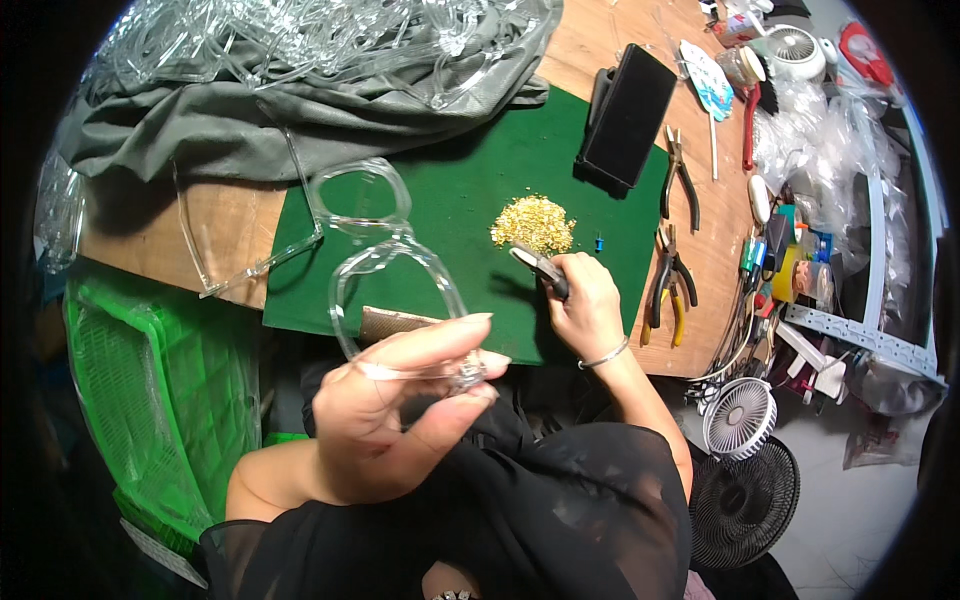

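My left hand (385,420), lifted near the mat's front edge, pinches clear plastic eyeglass frames (440,280) at a small metal hinge (470,370) between thumb and fingers. My right hand (585,310) grips pliers (542,265), their jaws over a heap of tiny gold-coloured metal pieces (532,218) on the green mat (470,150). Behind the held frames, thin clear arms (260,270) extend leftward over the wood; whether they join those frames I cannot tell. A brownish bar (385,322) lies partly hidden behind my left fingers, and a tiny blue piece (599,243) sits beside the heap.
Grey cloth (200,130) with piled clear frames (330,40) covers the back left. A black phone (630,110) and several pliers (680,190) lie rightward on the wooden table (660,360). Fans (738,415) and bagged items stand at right; a green crate (150,400) is lower left.
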Demonstrator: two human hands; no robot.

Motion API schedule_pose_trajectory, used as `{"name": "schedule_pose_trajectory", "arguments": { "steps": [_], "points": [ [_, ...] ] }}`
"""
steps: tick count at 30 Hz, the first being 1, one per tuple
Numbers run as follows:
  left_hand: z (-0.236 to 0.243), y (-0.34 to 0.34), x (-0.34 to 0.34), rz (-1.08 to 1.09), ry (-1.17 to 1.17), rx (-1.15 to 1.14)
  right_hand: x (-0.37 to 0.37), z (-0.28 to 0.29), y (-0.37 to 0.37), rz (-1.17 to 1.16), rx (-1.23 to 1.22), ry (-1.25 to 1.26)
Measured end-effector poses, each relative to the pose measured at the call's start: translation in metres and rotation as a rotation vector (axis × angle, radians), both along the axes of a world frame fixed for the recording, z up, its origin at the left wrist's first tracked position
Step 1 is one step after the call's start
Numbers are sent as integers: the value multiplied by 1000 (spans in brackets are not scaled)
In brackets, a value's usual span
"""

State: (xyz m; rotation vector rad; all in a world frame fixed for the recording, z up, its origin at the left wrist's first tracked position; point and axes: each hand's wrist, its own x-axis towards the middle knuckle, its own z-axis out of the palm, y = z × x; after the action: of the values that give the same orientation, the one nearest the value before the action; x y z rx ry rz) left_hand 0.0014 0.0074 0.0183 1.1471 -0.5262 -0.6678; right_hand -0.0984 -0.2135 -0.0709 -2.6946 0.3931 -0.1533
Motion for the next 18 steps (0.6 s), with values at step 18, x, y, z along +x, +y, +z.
{"name": "schedule_pose_trajectory", "arguments": {
  "steps": [18],
  "points": [
    [-7, -11, 1, -367, 410, 95, 3, 71, 26, -47, 662, -251]
  ]
}}
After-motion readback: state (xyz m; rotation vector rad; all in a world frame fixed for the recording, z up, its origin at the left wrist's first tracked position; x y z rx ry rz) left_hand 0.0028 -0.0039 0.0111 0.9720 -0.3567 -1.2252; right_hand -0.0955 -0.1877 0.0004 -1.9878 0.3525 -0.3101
